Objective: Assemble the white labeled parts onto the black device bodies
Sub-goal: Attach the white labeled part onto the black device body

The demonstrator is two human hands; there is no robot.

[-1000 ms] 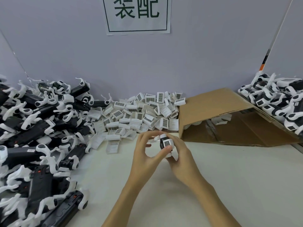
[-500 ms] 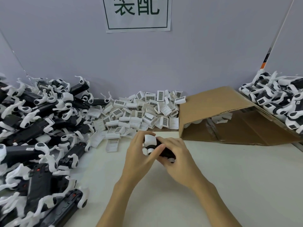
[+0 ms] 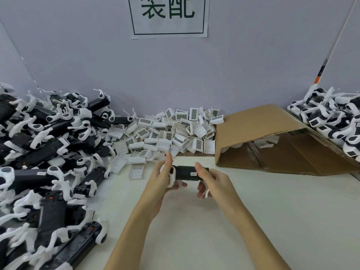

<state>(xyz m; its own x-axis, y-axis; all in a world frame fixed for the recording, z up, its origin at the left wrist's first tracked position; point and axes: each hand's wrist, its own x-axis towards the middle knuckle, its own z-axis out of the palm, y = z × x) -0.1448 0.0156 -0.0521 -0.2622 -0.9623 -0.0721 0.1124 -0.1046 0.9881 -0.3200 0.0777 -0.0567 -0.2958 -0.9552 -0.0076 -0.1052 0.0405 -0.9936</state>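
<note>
A black device body (image 3: 186,173) with white end pieces lies level between my hands above the white table (image 3: 272,221). My left hand (image 3: 159,181) grips its left, white-capped end, thumb on top and fingers curled underneath. My right hand (image 3: 213,182) holds the right end, thumb over the top and fingers below. Behind my hands lies a heap of white labeled parts (image 3: 169,133) with barcode stickers.
A big pile of black device bodies (image 3: 44,152) with white fittings fills the left side. An open cardboard box (image 3: 272,141) lies on its side at the right, with a second pile of devices (image 3: 335,121) behind it. A sign (image 3: 168,16) hangs on the grey wall.
The device has been turned from end-on to lying level, left to right. My hands have spread apart to its two ends.
</note>
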